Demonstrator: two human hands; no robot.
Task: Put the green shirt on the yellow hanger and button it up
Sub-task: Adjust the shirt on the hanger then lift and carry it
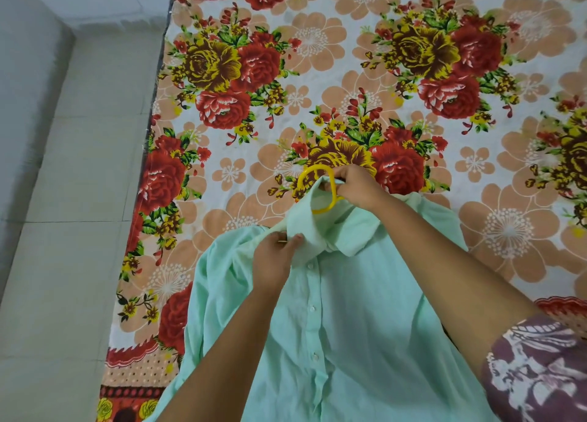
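Green shirt point(365, 326) on bedsheet point(317, 72); left fingers point(297, 240) pinch collar point(343, 231), right fingers point(342, 174) grip yellow hanger point(308, 171).

This looks like a room in a home, most likely a bedroom. A soft bedcover printed with big red, yellow and peach flowers point(349, 72) is spread wide over a low, flat surface. Its edge runs along a floor of pale grey square tiles point(70, 183). On the cover lies a mint-green buttoned cotton shirt point(349, 326) with a yellow plastic hanger point(321, 211) at its collar, which is ordinary household laundry.
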